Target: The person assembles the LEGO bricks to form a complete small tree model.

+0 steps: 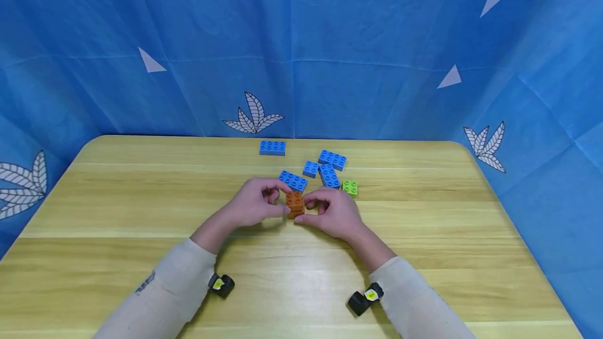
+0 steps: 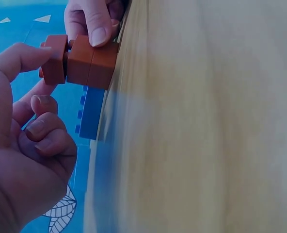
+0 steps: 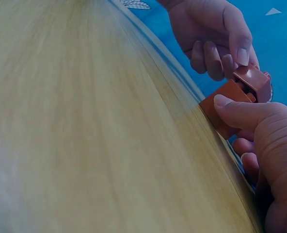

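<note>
My left hand [image 1: 254, 203] pinches an orange-brown toy building brick [image 2: 56, 59] with studs on its top, between thumb and a finger. That brick sits slightly tilted over a stack of two orange-brown bricks [image 2: 91, 62]. A narrow gap with studs showing parts it from the stack in the left wrist view. The lower bricks are gripped by my right hand [image 1: 333, 213], whose thumb [image 3: 240, 114] presses on their near side. Just behind the stack lies a long blue brick [image 1: 293, 180], close to my left fingers.
Beyond my hands lie a small blue brick [image 1: 311, 168], two long blue bricks [image 1: 332, 159] touching each other, and a green brick [image 1: 350, 188]. Another long blue brick [image 1: 272, 148] is near the table's back edge. A blue curtain [image 1: 292, 41] hangs behind the wooden table [image 1: 141, 198].
</note>
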`<state>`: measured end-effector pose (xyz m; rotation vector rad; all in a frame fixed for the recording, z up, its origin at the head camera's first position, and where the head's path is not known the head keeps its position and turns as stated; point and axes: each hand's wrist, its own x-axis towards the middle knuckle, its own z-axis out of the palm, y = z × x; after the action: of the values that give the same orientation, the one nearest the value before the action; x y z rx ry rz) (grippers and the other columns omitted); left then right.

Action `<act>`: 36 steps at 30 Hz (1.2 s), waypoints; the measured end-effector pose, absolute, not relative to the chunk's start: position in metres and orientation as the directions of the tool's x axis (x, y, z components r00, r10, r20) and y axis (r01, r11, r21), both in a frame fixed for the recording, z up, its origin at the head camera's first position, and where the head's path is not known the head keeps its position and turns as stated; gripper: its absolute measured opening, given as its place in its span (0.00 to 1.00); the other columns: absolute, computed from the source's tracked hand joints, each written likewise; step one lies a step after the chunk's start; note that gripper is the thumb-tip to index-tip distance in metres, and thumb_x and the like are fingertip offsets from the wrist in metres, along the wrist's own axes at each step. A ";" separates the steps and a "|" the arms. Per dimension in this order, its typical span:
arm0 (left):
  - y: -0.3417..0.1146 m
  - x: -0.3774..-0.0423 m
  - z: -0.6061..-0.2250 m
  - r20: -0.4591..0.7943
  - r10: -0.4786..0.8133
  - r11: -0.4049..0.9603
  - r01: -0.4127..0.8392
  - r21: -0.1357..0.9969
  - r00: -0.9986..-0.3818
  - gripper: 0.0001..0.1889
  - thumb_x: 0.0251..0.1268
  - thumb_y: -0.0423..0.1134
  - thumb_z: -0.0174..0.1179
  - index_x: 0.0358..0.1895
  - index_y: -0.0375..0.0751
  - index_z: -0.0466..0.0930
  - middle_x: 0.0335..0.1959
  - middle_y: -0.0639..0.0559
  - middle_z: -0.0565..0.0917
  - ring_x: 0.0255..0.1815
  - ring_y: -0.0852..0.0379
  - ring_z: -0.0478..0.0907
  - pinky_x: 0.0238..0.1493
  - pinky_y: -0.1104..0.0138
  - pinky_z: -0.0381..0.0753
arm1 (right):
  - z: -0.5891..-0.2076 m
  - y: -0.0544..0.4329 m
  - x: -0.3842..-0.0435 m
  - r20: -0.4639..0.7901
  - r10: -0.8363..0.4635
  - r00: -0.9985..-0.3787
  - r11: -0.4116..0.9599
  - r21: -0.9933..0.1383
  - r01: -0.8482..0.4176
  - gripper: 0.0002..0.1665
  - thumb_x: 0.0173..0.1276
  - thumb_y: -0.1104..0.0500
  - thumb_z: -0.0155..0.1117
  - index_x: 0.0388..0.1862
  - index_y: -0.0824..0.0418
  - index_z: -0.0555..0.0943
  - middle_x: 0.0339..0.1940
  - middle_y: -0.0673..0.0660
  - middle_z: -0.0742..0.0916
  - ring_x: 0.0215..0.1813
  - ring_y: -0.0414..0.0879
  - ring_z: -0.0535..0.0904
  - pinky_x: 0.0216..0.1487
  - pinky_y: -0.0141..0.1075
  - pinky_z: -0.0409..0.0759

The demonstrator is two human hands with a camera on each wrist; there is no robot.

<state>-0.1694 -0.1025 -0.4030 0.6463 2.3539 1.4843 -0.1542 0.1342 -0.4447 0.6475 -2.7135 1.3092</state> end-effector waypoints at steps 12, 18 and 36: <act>-0.098 -0.169 -0.405 0.022 0.489 0.381 0.236 0.894 -0.872 0.13 0.59 0.42 0.74 0.46 0.47 0.87 0.19 0.51 0.69 0.20 0.54 0.65 0.24 0.64 0.64 | -0.444 0.134 -0.154 0.247 -0.352 -0.903 0.557 -0.720 -0.415 0.21 0.49 0.45 0.84 0.41 0.50 0.89 0.30 0.43 0.84 0.24 0.38 0.75 0.27 0.35 0.75; -0.095 -0.167 -0.403 0.043 0.488 0.348 0.240 0.906 -0.872 0.14 0.59 0.38 0.73 0.49 0.45 0.86 0.21 0.50 0.69 0.22 0.52 0.64 0.27 0.63 0.64 | -0.444 0.134 -0.153 0.248 -0.361 -0.899 0.549 -0.723 -0.420 0.20 0.50 0.45 0.83 0.40 0.50 0.89 0.31 0.44 0.84 0.25 0.38 0.75 0.27 0.35 0.75; -0.087 -0.169 -0.401 -0.009 0.486 0.391 0.208 0.897 -0.874 0.11 0.59 0.37 0.74 0.45 0.48 0.89 0.17 0.53 0.64 0.20 0.54 0.61 0.26 0.63 0.61 | -0.443 0.134 -0.152 0.234 -0.350 -0.907 0.537 -0.743 -0.399 0.17 0.51 0.46 0.83 0.37 0.49 0.88 0.30 0.46 0.84 0.26 0.40 0.75 0.28 0.37 0.75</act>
<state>-0.1691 -0.0869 -0.4009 0.6107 2.3819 1.4769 -0.1521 0.1340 -0.4425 0.6595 -2.7041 1.3296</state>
